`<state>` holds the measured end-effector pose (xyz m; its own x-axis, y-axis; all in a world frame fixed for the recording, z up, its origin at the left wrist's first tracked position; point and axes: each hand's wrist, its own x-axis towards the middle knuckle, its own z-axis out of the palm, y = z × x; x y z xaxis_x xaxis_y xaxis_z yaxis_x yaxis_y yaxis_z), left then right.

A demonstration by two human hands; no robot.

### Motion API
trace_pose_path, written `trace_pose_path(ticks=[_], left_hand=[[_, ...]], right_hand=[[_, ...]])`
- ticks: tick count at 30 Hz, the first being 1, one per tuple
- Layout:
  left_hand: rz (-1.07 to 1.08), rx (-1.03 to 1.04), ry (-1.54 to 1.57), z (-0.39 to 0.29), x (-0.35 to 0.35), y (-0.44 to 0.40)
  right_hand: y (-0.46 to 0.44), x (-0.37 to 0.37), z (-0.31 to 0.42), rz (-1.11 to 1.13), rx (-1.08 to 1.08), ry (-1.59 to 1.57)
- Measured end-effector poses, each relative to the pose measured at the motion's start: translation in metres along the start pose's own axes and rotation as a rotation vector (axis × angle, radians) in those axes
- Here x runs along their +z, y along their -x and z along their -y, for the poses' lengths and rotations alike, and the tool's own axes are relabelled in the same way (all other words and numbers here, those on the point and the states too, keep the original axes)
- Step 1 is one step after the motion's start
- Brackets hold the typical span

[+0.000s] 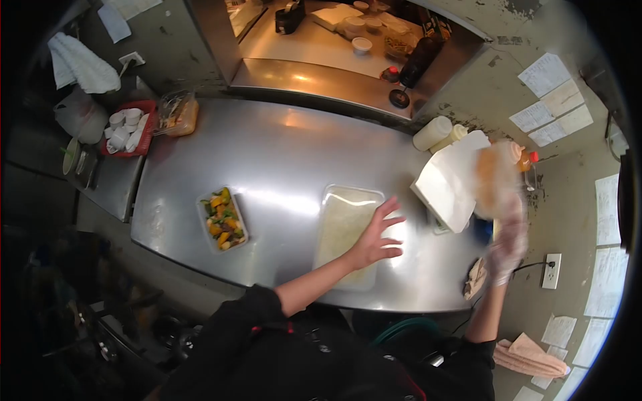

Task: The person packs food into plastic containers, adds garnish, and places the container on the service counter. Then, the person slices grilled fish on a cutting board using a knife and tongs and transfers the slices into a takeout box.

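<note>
White container (455, 180) near right hand (508, 247)

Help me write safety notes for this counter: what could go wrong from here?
The right hand holds a blurred orange-brown item close to the white box; it might clip the box or the squeeze bottles behind it.
The left hand reaches over the translucent tray and could nudge it toward the counter's near edge.

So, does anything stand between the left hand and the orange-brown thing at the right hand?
Yes: the white box stands between the left hand and the orange-brown thing, which is blurred at the right hand.
</note>
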<state>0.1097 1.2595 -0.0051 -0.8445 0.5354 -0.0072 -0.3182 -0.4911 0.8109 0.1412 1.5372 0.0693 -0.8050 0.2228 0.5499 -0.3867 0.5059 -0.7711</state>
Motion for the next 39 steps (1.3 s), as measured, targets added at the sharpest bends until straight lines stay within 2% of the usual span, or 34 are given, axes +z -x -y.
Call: trace_pose_path(ticks=[1, 3, 4, 5, 7, 8, 11, 12, 17, 18, 21, 24, 27, 30, 39], left_hand=[[0.034, 0.057, 0.116, -0.005, 0.004, -0.002], [0.087, 0.044, 0.108, 0.012, -0.029, 0.009], [0.111, 0.037, 0.103, 0.012, -0.045, 0.019], [0.113, 0.001, 0.197, -0.004, -0.057, 0.032], [0.114, -0.064, 0.384, -0.043, -0.088, 0.059], [0.127, 0.008, 0.357, -0.062, -0.102, 0.072], [0.105, -0.035, 0.327, -0.096, -0.17, 0.113], [0.04, -0.043, 0.246, -0.113, -0.185, 0.125], [0.094, -0.119, 0.248, -0.178, -0.255, 0.166], [0.107, -0.143, 0.274, -0.185, -0.262, 0.174], [0.137, -0.194, 0.443, -0.194, -0.274, 0.19], [0.114, -0.211, 0.5, -0.203, -0.271, 0.199], [0.174, -0.184, 0.577, -0.205, -0.276, 0.201], [0.094, -0.219, 0.463, -0.203, -0.277, 0.198], [0.165, -0.257, 0.528, -0.199, -0.267, 0.185]], right_hand=[[0.023, 0.029, 0.02, 0.168, 0.002, 0.134], [0.042, 0.091, 0.092, 0.493, -0.132, 0.479], [0.053, 0.124, 0.096, 0.354, -0.357, 0.373], [0.055, 0.144, 0.109, 0.393, -0.403, 0.369], [0.055, 0.177, 0.137, 0.51, -0.38, 0.419], [0.056, 0.198, 0.15, 0.517, -0.431, 0.423], [0.064, 0.266, 0.185, 0.537, -0.541, 0.437], [0.066, 0.288, 0.196, 0.542, -0.56, 0.44], [0.081, 0.373, 0.234, 0.55, -0.628, 0.378], [0.078, 0.383, 0.252, 0.466, -0.655, 0.446], [0.084, 0.403, 0.265, 0.468, -0.651, 0.44], [0.083, 0.408, 0.276, 0.578, -0.582, 0.443], [0.071, 0.405, 0.294, 0.494, -0.587, 0.52], [0.07, 0.409, 0.302, 0.566, -0.531, 0.518], [0.075, 0.398, 0.281, 0.596, -0.638, 0.681]])
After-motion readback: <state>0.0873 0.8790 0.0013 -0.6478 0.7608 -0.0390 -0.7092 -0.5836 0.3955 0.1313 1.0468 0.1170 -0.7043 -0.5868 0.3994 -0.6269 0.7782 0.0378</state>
